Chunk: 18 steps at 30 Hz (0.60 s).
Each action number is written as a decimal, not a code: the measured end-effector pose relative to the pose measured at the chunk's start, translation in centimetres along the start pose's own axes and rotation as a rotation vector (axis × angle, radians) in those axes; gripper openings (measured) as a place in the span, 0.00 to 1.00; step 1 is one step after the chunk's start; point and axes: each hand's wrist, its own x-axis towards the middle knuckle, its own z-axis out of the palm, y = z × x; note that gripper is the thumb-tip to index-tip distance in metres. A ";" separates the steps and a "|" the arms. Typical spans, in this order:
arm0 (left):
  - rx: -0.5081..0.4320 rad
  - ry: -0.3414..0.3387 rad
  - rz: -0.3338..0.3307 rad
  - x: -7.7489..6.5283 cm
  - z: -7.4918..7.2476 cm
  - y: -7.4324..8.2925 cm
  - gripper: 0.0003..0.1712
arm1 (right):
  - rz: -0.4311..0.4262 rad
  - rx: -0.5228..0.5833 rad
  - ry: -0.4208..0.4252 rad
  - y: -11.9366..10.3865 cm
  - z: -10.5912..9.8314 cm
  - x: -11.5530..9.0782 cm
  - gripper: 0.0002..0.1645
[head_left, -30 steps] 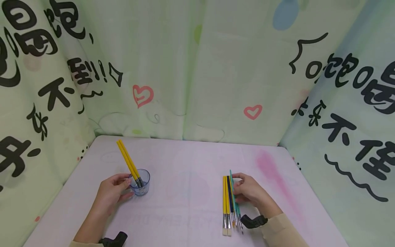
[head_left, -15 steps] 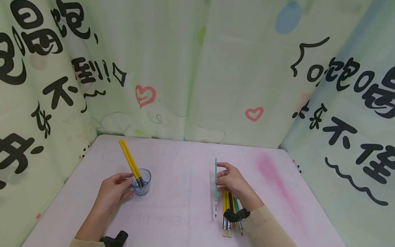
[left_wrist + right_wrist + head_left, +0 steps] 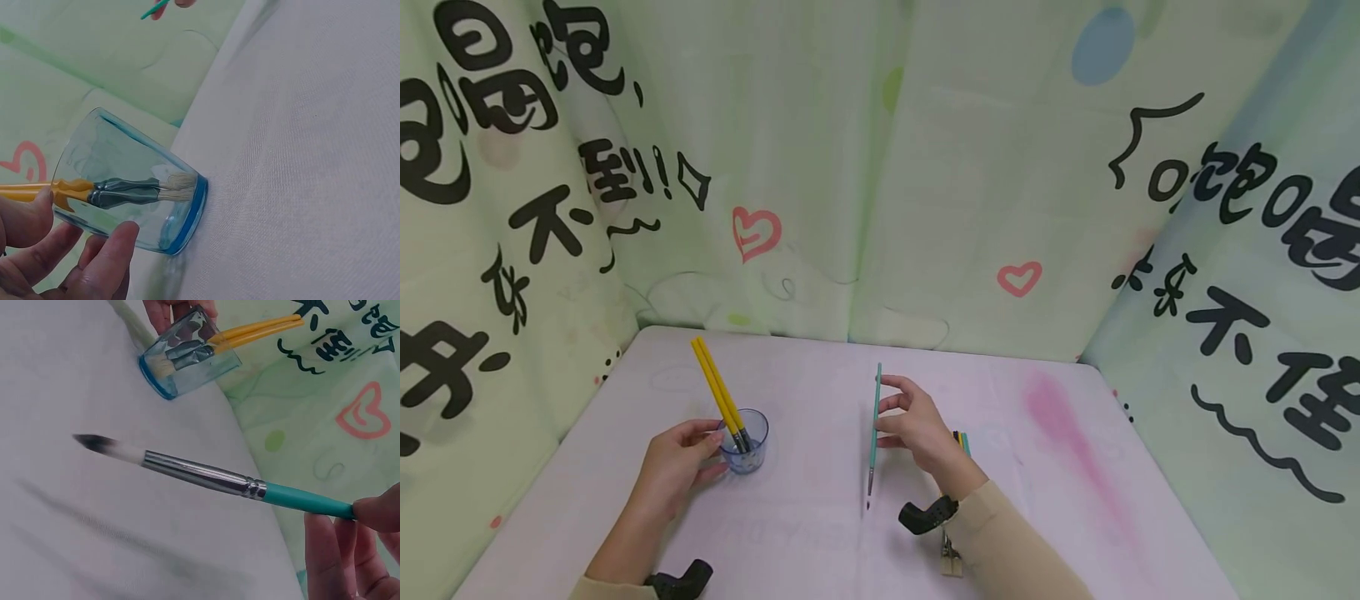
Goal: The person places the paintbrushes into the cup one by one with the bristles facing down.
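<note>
At far left, a pale green curtain (image 3: 553,308) is printed with black characters. In front of it, a clear blue-tinted tumbler (image 3: 756,448) is held at its left side by the left-hand grip (image 3: 679,462), partly closed, with the thumb placed at the rim and the fingertips set against the wall. The tumbler is stood upright on the white worktop (image 3: 820,542). Two yellow-handled flat paintbrushes (image 3: 721,393) are contained in it, bristles down, their handles slanted leftward above the rim.

Near the centre, a teal-handled round paintbrush (image 3: 876,421) is pinched between the thumb and fingers of the right-hand grip (image 3: 916,422). In the head view it is held nearly upright, tip down; in the right wrist view, a silver ferrule and pale bristles darkened toward a point are shown raised above the worktop, on which a shadow is cast.

Farther right, more paintbrushes (image 3: 952,567) are partly covered by the right wrist and beige sleeve (image 3: 1011,537); pale bristles and several handle ends are exposed, but their number cannot be told. Beyond these, the worktop is marked by a pink streak (image 3: 1075,437).
</note>
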 end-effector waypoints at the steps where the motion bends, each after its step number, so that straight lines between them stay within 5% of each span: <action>1: -0.001 -0.001 0.000 0.0 0.0 0.0 0.26 | -0.012 0.003 -0.004 -0.1 0.4 0.1 0.45; 18: 0.013 0.007 -0.019 0.0 0.0 -0.1 0.26 | -0.215 0.102 -0.090 -3.5 6.5 2.0 0.46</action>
